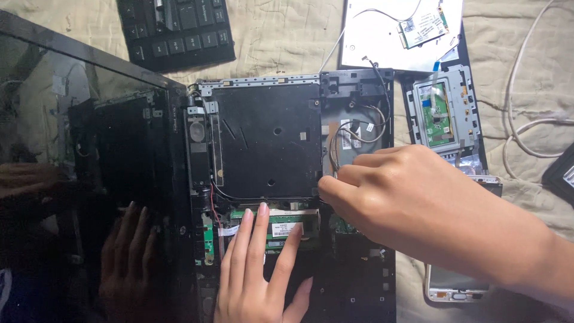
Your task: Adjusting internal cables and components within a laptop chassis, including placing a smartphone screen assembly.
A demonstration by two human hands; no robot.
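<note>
An opened laptop base lies on a beige cloth, its dark inner frame and wiring bare. My left hand lies flat on the lower part, fingertips on a green memory module with a white label. My right hand reaches in from the right, fingers bunched and pinching at the module's right edge beside thin grey wires. What the fingertips grip is hidden. The glossy black screen, still hinged at the left, mirrors my left hand.
A detached black keyboard lies at the top. A white panel with a small green card and a touchpad board sit at the upper right. White cables run along the right. A phone-like device lies below my right wrist.
</note>
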